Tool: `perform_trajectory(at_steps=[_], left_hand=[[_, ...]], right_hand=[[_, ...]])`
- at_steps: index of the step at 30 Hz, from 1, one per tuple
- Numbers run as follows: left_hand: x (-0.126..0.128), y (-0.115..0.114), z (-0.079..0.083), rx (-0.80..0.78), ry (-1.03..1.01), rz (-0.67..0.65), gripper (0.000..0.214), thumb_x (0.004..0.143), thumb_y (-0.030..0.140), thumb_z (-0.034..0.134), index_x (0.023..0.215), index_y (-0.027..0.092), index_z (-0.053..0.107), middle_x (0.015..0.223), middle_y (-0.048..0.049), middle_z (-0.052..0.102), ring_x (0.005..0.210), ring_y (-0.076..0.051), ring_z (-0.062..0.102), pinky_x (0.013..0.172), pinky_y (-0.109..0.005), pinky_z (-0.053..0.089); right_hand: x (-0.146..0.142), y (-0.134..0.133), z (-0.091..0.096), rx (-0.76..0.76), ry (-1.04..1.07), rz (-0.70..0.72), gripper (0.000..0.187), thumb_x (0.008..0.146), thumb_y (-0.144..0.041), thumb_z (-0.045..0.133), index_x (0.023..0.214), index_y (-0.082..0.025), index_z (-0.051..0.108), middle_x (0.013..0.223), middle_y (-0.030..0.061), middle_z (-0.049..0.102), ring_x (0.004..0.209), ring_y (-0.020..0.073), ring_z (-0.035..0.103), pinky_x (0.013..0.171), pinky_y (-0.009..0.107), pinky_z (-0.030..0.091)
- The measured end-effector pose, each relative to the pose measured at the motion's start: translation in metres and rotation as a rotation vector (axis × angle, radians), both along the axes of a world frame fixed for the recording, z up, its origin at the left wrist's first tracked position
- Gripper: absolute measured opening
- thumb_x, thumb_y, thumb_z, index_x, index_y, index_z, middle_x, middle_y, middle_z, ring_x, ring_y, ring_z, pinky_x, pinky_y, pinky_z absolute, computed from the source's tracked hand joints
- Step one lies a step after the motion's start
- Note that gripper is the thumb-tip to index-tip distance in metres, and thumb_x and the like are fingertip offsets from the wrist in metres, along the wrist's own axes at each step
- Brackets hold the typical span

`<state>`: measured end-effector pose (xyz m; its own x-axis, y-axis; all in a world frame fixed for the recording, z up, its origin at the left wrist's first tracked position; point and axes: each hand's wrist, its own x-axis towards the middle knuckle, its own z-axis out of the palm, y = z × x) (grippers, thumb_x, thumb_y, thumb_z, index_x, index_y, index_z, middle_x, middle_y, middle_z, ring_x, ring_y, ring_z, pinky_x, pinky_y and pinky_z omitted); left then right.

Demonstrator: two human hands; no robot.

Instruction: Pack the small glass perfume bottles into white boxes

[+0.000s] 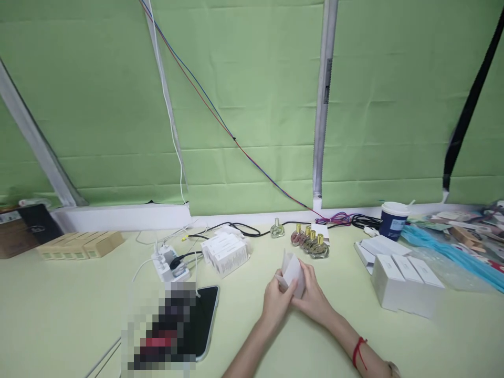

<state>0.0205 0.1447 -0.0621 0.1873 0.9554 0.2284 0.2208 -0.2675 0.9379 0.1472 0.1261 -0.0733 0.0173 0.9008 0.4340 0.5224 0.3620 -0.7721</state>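
Observation:
Between both hands I hold a small white cardboard box [293, 274] above the table, with a flap standing up at its top. My left hand [274, 303] is closed around its left side, thumb across the front. My right hand [312, 295] grips the right side and lower edge. A red cord bracelet [359, 353] circles my right wrist. Just beyond the hands stand several small glass bottles [310, 242] with gold caps. A clear bottle [276, 229] without a gold cap is a little to their left.
White boxes [405, 286] stand at right beside flat white cartons [380, 247] and a dark blue cup [394, 220]. Wrapped white boxes [226, 253], a power strip [170, 263] and a tablet [205, 320] lie left. Tan boxes [81, 245] line the far left.

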Motion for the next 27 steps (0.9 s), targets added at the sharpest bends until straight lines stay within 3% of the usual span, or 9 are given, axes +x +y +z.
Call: perform_trajectory(at_steps=[4, 7, 10, 12, 14, 16, 21, 25, 27], left_hand=[[-0.007, 0.003, 0.014, 0.021, 0.008, -0.086, 0.044, 0.075, 0.042, 0.056, 0.11, 0.017, 0.053, 0.094, -0.0056, 0.063, 0.058, -0.011, 0.055, 0.051, -0.02, 0.042], [-0.025, 0.013, 0.026, 0.219, 0.086, -0.018, 0.037, 0.085, 0.04, 0.04, 0.113, 0.019, 0.053, 0.114, -0.0092, 0.055, 0.085, -0.016, 0.059, 0.071, -0.027, 0.048], [-0.053, 0.03, 0.031, 0.438, 0.349, 0.302, 0.038, 0.085, 0.032, 0.038, 0.117, 0.017, 0.051, 0.124, -0.0124, 0.049, 0.116, -0.024, 0.046, 0.096, -0.04, 0.038], [-0.073, 0.042, 0.03, 0.509, 0.541, 0.52, 0.041, 0.081, 0.025, 0.042, 0.119, 0.013, 0.051, 0.134, -0.0149, 0.041, 0.13, -0.032, 0.027, 0.102, -0.048, 0.028], [-0.089, 0.051, 0.026, 0.517, 0.68, 0.64, 0.046, 0.079, 0.023, 0.043, 0.123, 0.011, 0.048, 0.14, -0.0148, 0.034, 0.134, -0.033, 0.015, 0.105, -0.05, 0.022], [-0.099, 0.056, 0.021, 0.463, 0.766, 0.709, 0.05, 0.079, 0.024, 0.045, 0.126, 0.009, 0.045, 0.142, -0.0154, 0.031, 0.135, -0.033, 0.014, 0.106, -0.05, 0.019], [-0.092, 0.053, 0.015, 0.356, 0.892, 0.705, 0.054, 0.077, 0.023, 0.047, 0.128, 0.006, 0.043, 0.137, -0.0175, 0.038, 0.131, -0.033, 0.023, 0.106, -0.048, 0.02], [-0.075, 0.044, 0.021, 0.421, 0.963, 0.682, 0.046, 0.079, 0.023, 0.047, 0.124, 0.012, 0.048, 0.121, -0.0165, 0.05, 0.116, -0.031, 0.041, 0.098, -0.044, 0.03], [-0.071, 0.042, 0.021, 0.427, 0.984, 0.679, 0.047, 0.079, 0.024, 0.048, 0.125, 0.015, 0.046, 0.122, -0.0155, 0.049, 0.115, -0.03, 0.042, 0.096, -0.044, 0.031]], right_hand=[[0.002, 0.008, -0.008, -0.081, 0.22, -0.041, 0.074, 0.064, -0.037, 0.064, 0.125, -0.019, 0.027, 0.124, 0.0126, 0.044, 0.11, 0.0245, 0.049, 0.09, 0.037, 0.043], [0.004, 0.016, -0.013, -0.134, 0.464, -0.077, 0.082, 0.061, -0.04, 0.068, 0.125, -0.02, 0.02, 0.123, 0.0135, 0.044, 0.105, 0.0232, 0.053, 0.087, 0.036, 0.045], [0.006, 0.021, -0.013, -0.174, 0.681, -0.126, 0.087, 0.056, -0.041, 0.072, 0.123, -0.022, 0.019, 0.118, 0.0116, 0.048, 0.103, 0.0225, 0.054, 0.086, 0.034, 0.047], [0.007, 0.023, -0.011, -0.217, 0.803, -0.169, 0.085, 0.053, -0.042, 0.074, 0.119, -0.023, 0.024, 0.111, 0.0084, 0.054, 0.102, 0.0225, 0.055, 0.086, 0.033, 0.047], [0.008, 0.023, -0.007, -0.247, 0.914, -0.198, 0.079, 0.053, -0.045, 0.074, 0.114, -0.023, 0.03, 0.102, 0.0049, 0.058, 0.1, 0.0218, 0.056, 0.083, 0.031, 0.049], [0.008, 0.02, -0.002, -0.258, 0.996, -0.203, 0.071, 0.055, -0.049, 0.071, 0.111, -0.024, 0.036, 0.097, 0.0026, 0.059, 0.098, 0.021, 0.057, 0.079, 0.029, 0.051], [0.011, 0.015, 0.006, -0.258, 0.986, -0.17, 0.056, 0.055, -0.052, 0.069, 0.098, -0.021, 0.052, 0.097, 0.0021, 0.059, 0.097, 0.0212, 0.056, 0.077, 0.027, 0.05], [0.013, 0.019, 0.0, -0.244, 0.984, -0.167, 0.06, 0.053, -0.046, 0.073, 0.102, -0.021, 0.049, 0.099, 0.0024, 0.06, 0.097, 0.0213, 0.057, 0.08, 0.029, 0.049], [0.013, 0.02, -0.003, -0.251, 0.979, -0.164, 0.066, 0.053, -0.042, 0.074, 0.108, -0.022, 0.045, 0.097, 0.002, 0.06, 0.096, 0.0214, 0.057, 0.081, 0.03, 0.049]])
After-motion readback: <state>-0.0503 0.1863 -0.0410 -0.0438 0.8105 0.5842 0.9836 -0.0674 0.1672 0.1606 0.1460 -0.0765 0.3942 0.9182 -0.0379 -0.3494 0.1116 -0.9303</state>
